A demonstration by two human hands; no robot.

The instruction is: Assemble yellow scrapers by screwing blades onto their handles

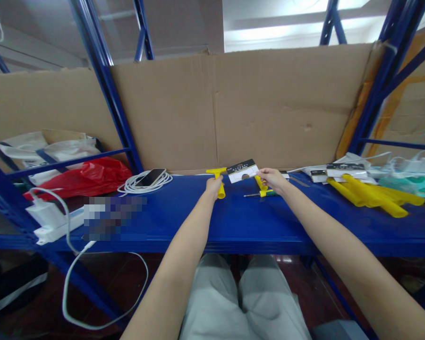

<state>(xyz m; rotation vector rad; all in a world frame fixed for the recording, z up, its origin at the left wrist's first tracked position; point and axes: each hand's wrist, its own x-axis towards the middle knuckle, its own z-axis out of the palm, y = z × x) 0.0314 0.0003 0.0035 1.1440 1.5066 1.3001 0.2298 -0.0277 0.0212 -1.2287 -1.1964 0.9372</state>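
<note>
My left hand (213,185) is closed around the stem of a yellow T-shaped plastic handle (221,191); its crossbar points up, near the cardboard. In front of me, my right hand (272,179) pinches the right end of a small flat black-and-white box (242,171), tilted, with a dark half-round mark on its lower edge. The box's left edge is close to the yellow handle; I cannot tell if they touch. Below the right hand, another yellow piece (260,183) is partly hidden. A screwdriver (260,194) with a yellow-green handle lies on the blue shelf (248,224).
Several yellow handles (371,196) lie at right beside small black-and-white boxes (345,170). At left are a phone (152,177) on a coiled white cable (129,186), a red plastic bag (92,177) and a power strip (62,226). Cardboard (255,104) stands behind.
</note>
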